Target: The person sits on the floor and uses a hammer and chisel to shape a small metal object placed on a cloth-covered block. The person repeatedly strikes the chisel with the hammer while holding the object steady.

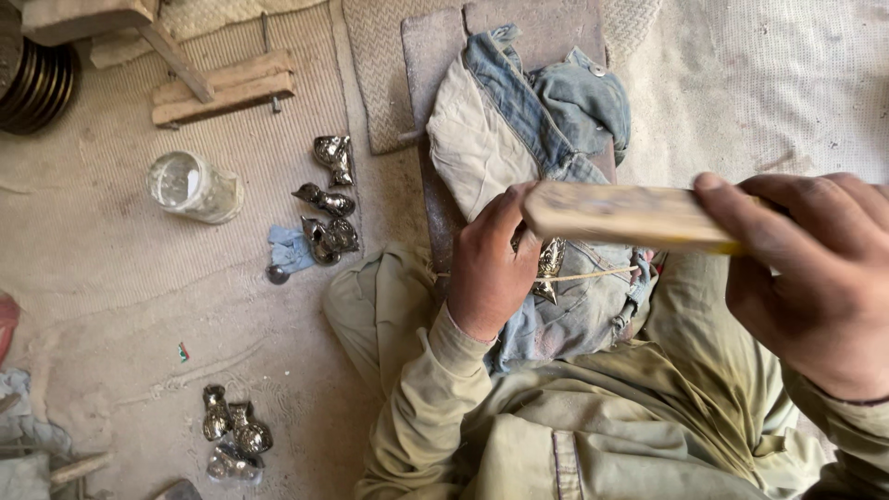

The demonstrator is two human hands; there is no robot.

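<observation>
While half hidden under left hand [488, 268], gripped metal piece [550, 267] hard to make out; right hand [815, 278], clamped on wooden stick [630, 215], cut off at frame edge.

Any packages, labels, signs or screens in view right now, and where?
No labels, signs or screens show.
Nearest to a package: a clear glass jar, lying on the floor at upper left, cylindrical, unlabelled.
Small red-and-green scrap on the floor at lower left, too small to identify.
</observation>
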